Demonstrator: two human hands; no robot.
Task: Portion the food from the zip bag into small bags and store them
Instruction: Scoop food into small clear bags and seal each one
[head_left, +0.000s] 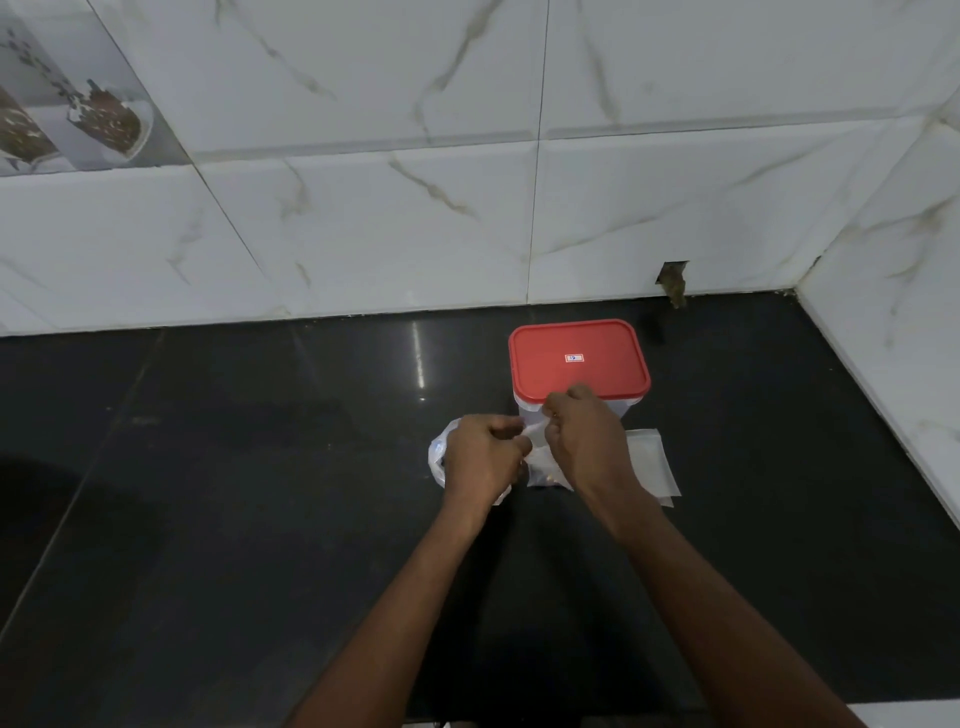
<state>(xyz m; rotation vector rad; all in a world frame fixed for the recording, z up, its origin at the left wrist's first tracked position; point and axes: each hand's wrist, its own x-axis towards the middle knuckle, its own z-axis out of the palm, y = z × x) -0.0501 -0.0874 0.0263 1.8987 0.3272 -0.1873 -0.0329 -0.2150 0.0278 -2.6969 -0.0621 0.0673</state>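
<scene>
Two hands meet over a black counter (234, 493), fingers pinched on the top edge of a small clear bag (537, 457) that hangs between them. The left hand (480, 457) is curled, its fingertips nipping the plastic at the bag's left corner; the right hand (584, 436) is closed the same way on the right corner, thumb and forefinger pressed together just above the left hand's knuckles. The bag's lower part shows below and between the fingers, and something small and dark sits at its bottom, though it is too small to say what. Under and to the left of the left hand bulges a larger crumpled clear bag (439, 457), mostly hidden by the palm, so its contents cannot be seen. To the right of the right wrist a few flat clear bags (649, 460) lie stacked on the counter, their edges slightly fanned at the near corner. Just beyond the right fingers stands a clear tub (524, 410) with a red lid (577, 359) shut on it, a little label at the lid's middle; the right knuckles overlap its near edge in this view. Behind the tub, white marbled tiles (415, 218) rise as a wall, and another tiled wall closes the corner on the right.
</scene>
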